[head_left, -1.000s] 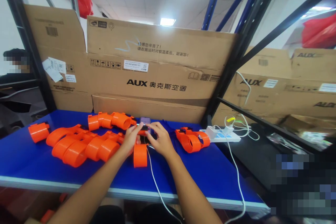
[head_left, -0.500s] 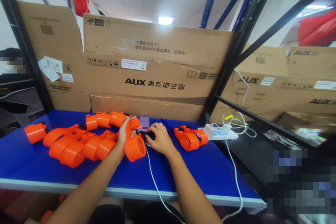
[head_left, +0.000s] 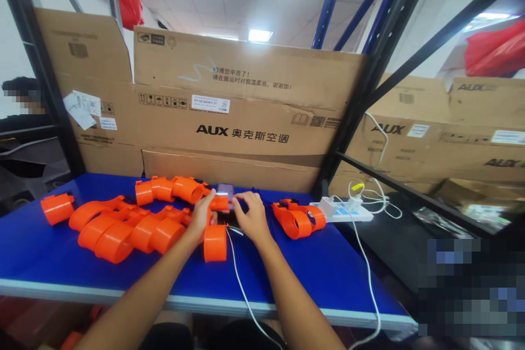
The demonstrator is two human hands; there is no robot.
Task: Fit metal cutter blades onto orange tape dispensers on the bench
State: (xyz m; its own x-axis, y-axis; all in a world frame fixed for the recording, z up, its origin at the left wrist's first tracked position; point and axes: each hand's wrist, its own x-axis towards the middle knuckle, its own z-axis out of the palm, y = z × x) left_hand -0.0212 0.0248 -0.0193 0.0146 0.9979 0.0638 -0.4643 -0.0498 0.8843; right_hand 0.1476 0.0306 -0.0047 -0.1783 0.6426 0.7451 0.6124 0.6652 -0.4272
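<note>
My left hand [head_left: 200, 220] grips an orange plastic part with ring-shaped ends [head_left: 215, 244] in the middle of the blue table. One ring hangs toward me, and another orange end rises by my fingers. Close on its right, my right hand [head_left: 251, 217] has thumb and forefinger bent together in a pinch; what lies between them is too small to tell. Behind the hands a phone [head_left: 225, 190] with a lit screen stands partly covered. A white cable [head_left: 240, 279] runs from beneath the held part over the front edge.
Several similar orange ring parts [head_left: 115, 238] lie on the left of the blue table [head_left: 164, 276]. Another orange part [head_left: 298, 223] sits to the right, beside a white power strip [head_left: 348, 211] with plugs. A cardboard sheet [head_left: 246, 115] walls off the back. A person sits far left.
The held orange part has turned, so its lower ring now shows its side instead of its opening. My right hand has drawn its fingers into a tighter pinch and shifted slightly.
</note>
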